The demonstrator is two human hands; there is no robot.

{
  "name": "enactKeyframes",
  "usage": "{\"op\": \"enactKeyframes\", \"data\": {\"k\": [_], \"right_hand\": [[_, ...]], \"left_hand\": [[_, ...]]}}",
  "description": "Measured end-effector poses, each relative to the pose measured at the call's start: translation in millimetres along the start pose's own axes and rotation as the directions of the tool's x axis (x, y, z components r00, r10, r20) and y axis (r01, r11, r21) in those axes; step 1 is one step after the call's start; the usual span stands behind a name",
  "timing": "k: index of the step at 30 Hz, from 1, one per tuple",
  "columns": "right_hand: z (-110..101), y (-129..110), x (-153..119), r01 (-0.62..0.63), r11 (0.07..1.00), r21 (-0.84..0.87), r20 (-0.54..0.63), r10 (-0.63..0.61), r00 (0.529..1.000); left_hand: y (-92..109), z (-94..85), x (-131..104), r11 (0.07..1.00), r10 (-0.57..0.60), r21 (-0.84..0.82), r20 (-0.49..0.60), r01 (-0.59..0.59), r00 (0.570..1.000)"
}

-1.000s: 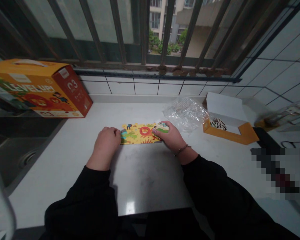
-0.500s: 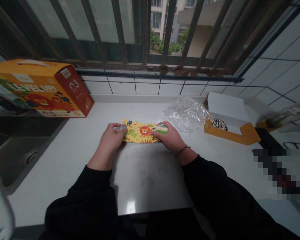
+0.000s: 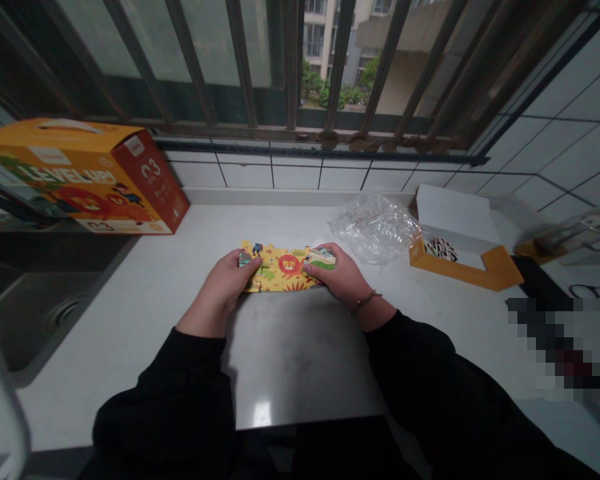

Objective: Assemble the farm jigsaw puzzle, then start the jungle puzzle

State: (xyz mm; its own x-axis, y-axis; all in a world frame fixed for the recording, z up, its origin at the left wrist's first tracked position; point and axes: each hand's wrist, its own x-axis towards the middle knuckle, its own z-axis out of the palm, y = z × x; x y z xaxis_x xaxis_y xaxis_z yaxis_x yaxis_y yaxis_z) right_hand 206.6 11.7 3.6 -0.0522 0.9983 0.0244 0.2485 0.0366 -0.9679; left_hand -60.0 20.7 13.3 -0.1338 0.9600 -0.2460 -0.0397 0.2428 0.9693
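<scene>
A strip of yellow jigsaw puzzle (image 3: 283, 270) with a red-maned lion and green plants is held level just above the white counter. My left hand (image 3: 229, 279) grips its left end, thumb on top and fingers beneath. At the other end, my right hand (image 3: 341, 275) is closed on it in the same way, with a bracelet at the wrist. A green and white picture patch (image 3: 323, 257) shows beside the right thumb. Both sets of fingertips are mostly hidden under the strip.
An orange box (image 3: 85, 177) with a handle stands at the back left, beside a sink (image 3: 35, 300). To the right lie crumpled clear plastic (image 3: 375, 228) and an opened small orange box (image 3: 460, 270) with patterned pieces inside. A barred window (image 3: 290, 67) rises behind the counter (image 3: 300, 360).
My left thumb has slid inward over the strip's left end, and that end tilts slightly lower toward me. My right hand keeps its hold almost unmoved.
</scene>
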Motion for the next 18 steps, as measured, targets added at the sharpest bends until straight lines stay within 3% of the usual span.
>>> {"op": "enactKeyframes", "data": {"k": [4,9,14,18], "right_hand": [[-0.5,-4.1,-0.7,0.023,0.999,0.045,-0.031,-0.021,0.999],[-0.9,-1.1,3.2,0.063,0.967,0.247,-0.149,-0.026,0.989],[-1.1,3.0,6.5,0.065,0.959,0.275,-0.202,-0.009,0.979],[-0.4,5.0,6.9,0.056,0.956,0.287,-0.193,0.001,0.981]], "left_hand": [[5.8,4.5,-4.2,0.998,-0.001,-0.067,0.05,0.004,0.999],[14.7,4.7,-9.1,0.975,0.138,-0.184,0.078,-0.122,0.987],[9.2,-1.8,-3.6,0.999,0.045,0.033,-0.056,-0.044,0.997],[7.2,-0.9,-1.7,0.998,0.058,0.028,-0.03,-0.057,0.998]]}}
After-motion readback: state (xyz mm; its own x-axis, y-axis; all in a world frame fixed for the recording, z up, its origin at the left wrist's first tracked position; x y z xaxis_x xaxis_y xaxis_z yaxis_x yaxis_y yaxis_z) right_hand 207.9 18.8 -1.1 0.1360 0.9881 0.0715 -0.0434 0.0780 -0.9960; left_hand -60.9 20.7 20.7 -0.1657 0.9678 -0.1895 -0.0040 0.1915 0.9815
